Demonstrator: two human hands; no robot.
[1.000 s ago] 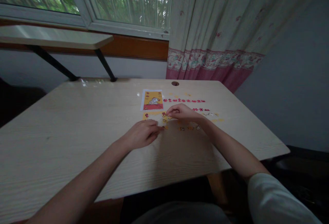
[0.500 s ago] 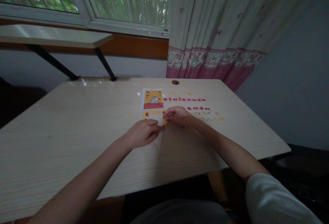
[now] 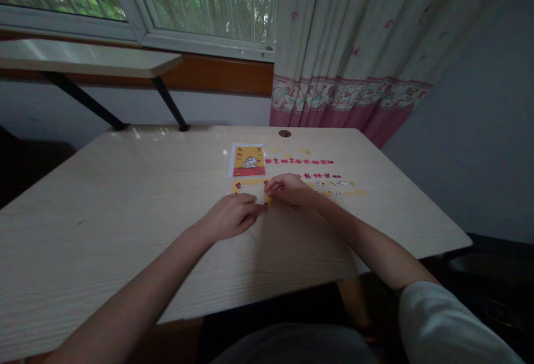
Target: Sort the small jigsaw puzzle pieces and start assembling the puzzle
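Note:
A partly assembled yellow jigsaw puzzle (image 3: 246, 181) with small red motifs lies on the desk, and my two hands meet at its right side. My left hand (image 3: 233, 216) has its index fingertip pressed onto a yellow puzzle piece (image 3: 267, 205) at the lower right, its other fingers curled. Just above, my right hand (image 3: 290, 188) pinches at the puzzle's right edge with bent fingers; the small piece between its fingertips is mostly hidden. Behind the puzzle lies a printed reference picture (image 3: 249, 162) of a white animal on yellow and red.
Red puzzle pieces (image 3: 300, 161) lie in a row right of the picture, with more red pieces (image 3: 321, 176) below. White and yellow pieces (image 3: 340, 184) are spread farther right. A raised shelf (image 3: 92, 60) stands at the back left. The desk (image 3: 125, 214) has a cable hole (image 3: 285, 134).
Both hands stay nearly in place at the puzzle's right edge. My right wrist has dipped very slightly, covering a little more of the loose pieces beside it.

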